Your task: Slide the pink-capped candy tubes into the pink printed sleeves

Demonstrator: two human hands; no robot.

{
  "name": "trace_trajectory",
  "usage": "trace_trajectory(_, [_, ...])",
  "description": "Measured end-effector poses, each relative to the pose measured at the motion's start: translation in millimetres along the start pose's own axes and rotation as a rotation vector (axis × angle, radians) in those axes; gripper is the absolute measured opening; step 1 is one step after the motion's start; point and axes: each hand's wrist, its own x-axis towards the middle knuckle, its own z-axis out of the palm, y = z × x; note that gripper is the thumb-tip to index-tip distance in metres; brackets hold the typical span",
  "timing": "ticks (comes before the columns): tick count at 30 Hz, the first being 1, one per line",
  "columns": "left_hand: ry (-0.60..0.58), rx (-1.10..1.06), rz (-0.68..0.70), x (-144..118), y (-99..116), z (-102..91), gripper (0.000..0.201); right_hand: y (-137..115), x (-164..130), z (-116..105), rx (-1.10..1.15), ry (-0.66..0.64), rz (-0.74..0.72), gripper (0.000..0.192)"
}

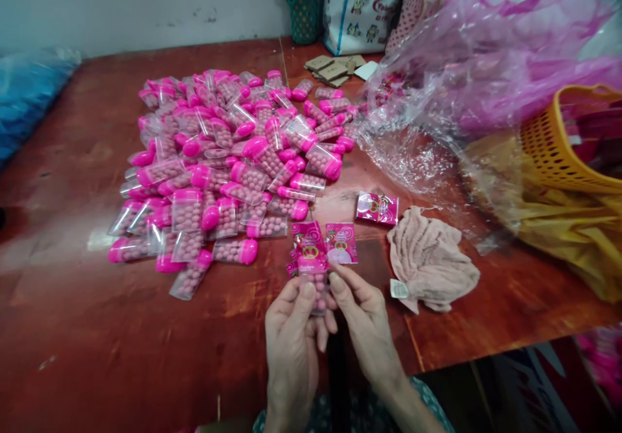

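A clear container filled with pink balls is located at the lower centre of the frame, above the surface. The left hand clamps its left side, thumb on the front face and fingers behind. The right hand grips its right edge, thumb uppermost. Both hands are close together, wrists toward the bottom edge. A printed card adjoins the container's upper end; whether the two are joined cannot be determined. A second card lies just to the right, and a card stack lies farther right, near a crumpled cloth. Left of centre, a pile of capped containers holds similar balls under bright pink caps. At the right edge, a yellow perforated basket contains dark red items, not identifiable. Pink plastic sheeting occupies the upper right.
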Motion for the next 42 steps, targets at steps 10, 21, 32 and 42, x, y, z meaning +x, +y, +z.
trace_trajectory(10, [0.012,0.142,0.089,-0.7,-0.1,-6.6,0.015,-5.5,3.9,-4.9,-0.717,-0.017,-0.603,0.022])
trace_trajectory(21, [0.031,0.176,0.104,-1.7,-4.1,-8.9,0.013,2.7,3.1,-6.7,-0.995,-0.01,-0.588,0.023])
trace_trajectory(32, [0.022,0.252,0.148,2.6,-6.4,-10.9,0.012,-1.2,12.9,-10.3,-1.179,-0.119,-0.742,0.024])
trace_trajectory(42, [-0.016,0.175,0.082,6.1,-4.1,-12.3,0.014,-3.6,23.2,-17.7,-0.942,-0.208,-0.591,0.021])
